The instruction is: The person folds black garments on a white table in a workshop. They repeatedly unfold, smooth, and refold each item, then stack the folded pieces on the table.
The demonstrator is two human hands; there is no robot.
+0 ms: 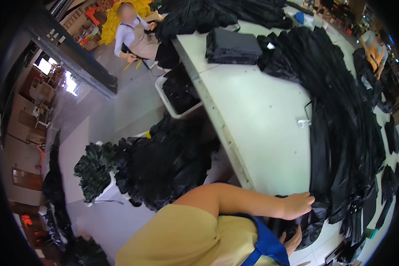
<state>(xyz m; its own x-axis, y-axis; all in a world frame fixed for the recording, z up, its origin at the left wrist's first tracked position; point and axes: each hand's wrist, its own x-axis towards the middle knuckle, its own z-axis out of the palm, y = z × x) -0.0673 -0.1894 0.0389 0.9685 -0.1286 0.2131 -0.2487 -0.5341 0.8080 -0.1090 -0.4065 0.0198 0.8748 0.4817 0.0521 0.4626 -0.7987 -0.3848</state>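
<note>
Both left hand, fingers curled, grip unclear, and right hand, fingers extended, touch black material at near right.

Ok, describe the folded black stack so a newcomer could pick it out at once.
Find the large white table. Near its far end, toward its left edge, sits the folded black stack. Unlike the loose, spread-out black sheeting beside it, this one is squared into a compact, flat-topped block.
</note>
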